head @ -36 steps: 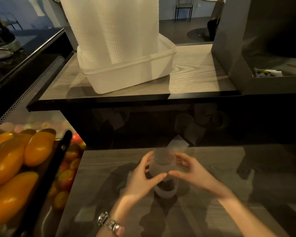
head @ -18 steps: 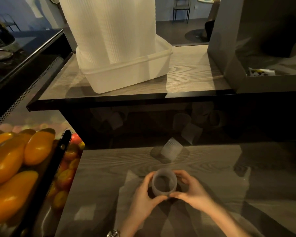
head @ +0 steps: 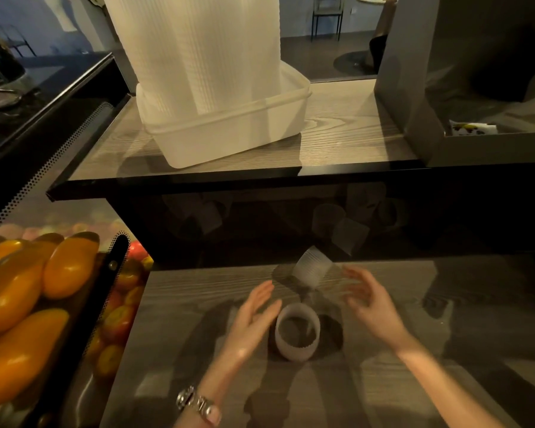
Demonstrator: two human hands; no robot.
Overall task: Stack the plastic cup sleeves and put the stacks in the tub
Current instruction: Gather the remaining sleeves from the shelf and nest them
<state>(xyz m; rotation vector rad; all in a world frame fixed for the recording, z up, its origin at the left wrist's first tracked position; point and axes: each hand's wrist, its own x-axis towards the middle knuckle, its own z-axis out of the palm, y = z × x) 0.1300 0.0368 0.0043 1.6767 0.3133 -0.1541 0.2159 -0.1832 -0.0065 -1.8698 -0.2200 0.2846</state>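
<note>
A short stack of translucent cup sleeves (head: 297, 332) stands upright on the lower wooden counter. My left hand (head: 250, 319) hovers just left of it, fingers straight, holding nothing. To the right of the stack, my right hand (head: 371, 304) is also spread and apart from it. Beyond the stack a single ribbed sleeve (head: 312, 270) lies tilted on the counter, close to my right fingertips. On the upper shelf sits the white plastic tub (head: 229, 134), with tall stacks of sleeves (head: 195, 50) standing in it.
A display case of orange and red fruit (head: 28, 298) borders the counter on the left, with a black bar (head: 99, 291) along its edge. A grey box (head: 414, 88) stands on the upper shelf at right. The dark glass front reflects more sleeves.
Both hands set the sleeve stack down on the counter, then let go and spread apart. The stack now stands free between them.
</note>
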